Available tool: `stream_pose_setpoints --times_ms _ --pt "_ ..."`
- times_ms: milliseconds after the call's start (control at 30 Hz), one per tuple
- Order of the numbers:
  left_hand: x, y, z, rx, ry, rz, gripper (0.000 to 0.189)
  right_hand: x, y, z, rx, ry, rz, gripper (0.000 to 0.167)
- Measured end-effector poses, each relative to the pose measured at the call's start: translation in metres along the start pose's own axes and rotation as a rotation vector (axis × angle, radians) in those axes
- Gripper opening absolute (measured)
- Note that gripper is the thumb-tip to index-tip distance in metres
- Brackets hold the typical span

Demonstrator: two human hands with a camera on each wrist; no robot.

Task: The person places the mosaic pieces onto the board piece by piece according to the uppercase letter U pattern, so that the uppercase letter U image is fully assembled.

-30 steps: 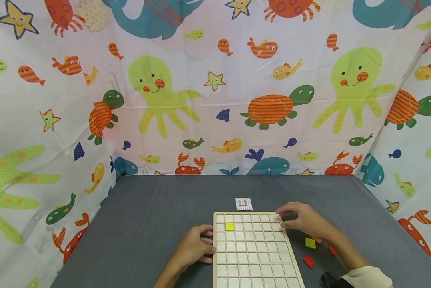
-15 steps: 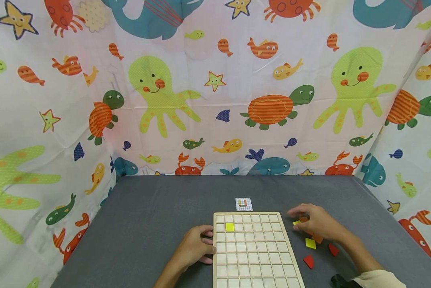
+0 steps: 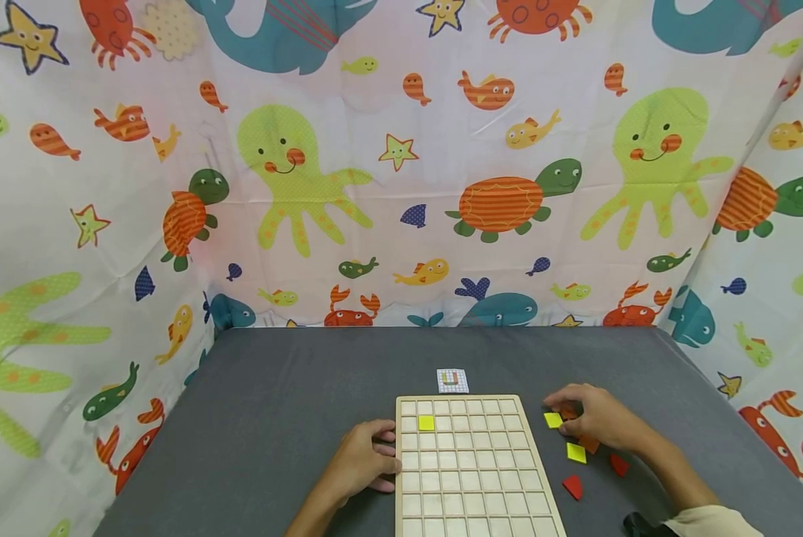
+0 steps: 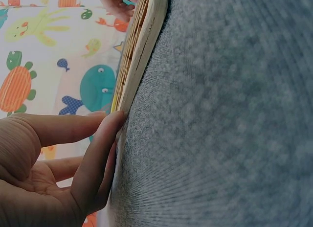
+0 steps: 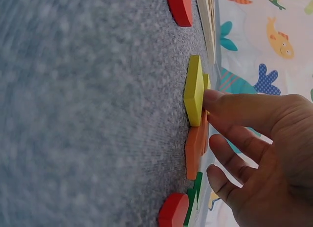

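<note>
Left hand (image 3: 364, 456), fingers loosely bent, touches the gridded wooden board (image 3: 476, 470) at its edge; right hand (image 3: 597, 418), partly curled, reaches a yellow tile (image 3: 552, 421) — whether gripped, cannot tell.

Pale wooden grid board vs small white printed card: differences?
Size: the pale wooden grid board looks far larger than the small white printed card.
Contents: the board shows one yellow square tile; the card has a multicoloured U-like print.
Contact: the left hand touches the board; no hand touches the card.
Shared: both gridded, both on the grey tabletop.

The table (image 3: 320, 373) (grey, fabric-topped) bears a board (image 3: 475, 481), a card (image 3: 452, 381) and coloured pieces (image 3: 576, 453).
</note>
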State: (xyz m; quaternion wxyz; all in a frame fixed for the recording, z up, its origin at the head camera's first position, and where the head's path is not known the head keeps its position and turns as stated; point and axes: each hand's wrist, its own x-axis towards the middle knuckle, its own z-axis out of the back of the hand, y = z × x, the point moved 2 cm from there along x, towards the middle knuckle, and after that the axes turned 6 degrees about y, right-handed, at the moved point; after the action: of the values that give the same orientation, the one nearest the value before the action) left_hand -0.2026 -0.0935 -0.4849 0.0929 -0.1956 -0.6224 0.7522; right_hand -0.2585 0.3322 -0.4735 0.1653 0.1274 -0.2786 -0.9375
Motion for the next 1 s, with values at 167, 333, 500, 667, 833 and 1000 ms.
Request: stream_pose_setpoints --times_ms 167,333,500,667,833,1000 --pt "0.0 0.0 0.0 0.002 -0.004 -0.001 0.07 -0.001 0.0 0.001 -0.029 -0.004 0.024 0.03" --pt "0.001 0.001 0.0 0.006 -0.008 0.0 0.069 -0.003 0.0 0.0 -0.051 -0.02 0.037 0.026" --pt "0.0 0.001 0.0 0.007 -0.004 -0.001 0.069 -0.004 0.002 -0.002 -0.056 -0.034 0.055 0.024" --pt "0.0 0.0 0.0 0.003 -0.002 -0.005 0.069 -0.002 0.007 -0.004 -0.014 -0.033 0.099 0.024" --pt "0.0 0.001 0.0 0.001 0.0 -0.008 0.069 0.002 0.014 -0.008 0.023 -0.028 0.086 0.025" --pt "0.0 0.001 0.0 -0.001 -0.005 -0.007 0.068 0.005 0.022 -0.012 0.038 -0.039 0.119 0.025"
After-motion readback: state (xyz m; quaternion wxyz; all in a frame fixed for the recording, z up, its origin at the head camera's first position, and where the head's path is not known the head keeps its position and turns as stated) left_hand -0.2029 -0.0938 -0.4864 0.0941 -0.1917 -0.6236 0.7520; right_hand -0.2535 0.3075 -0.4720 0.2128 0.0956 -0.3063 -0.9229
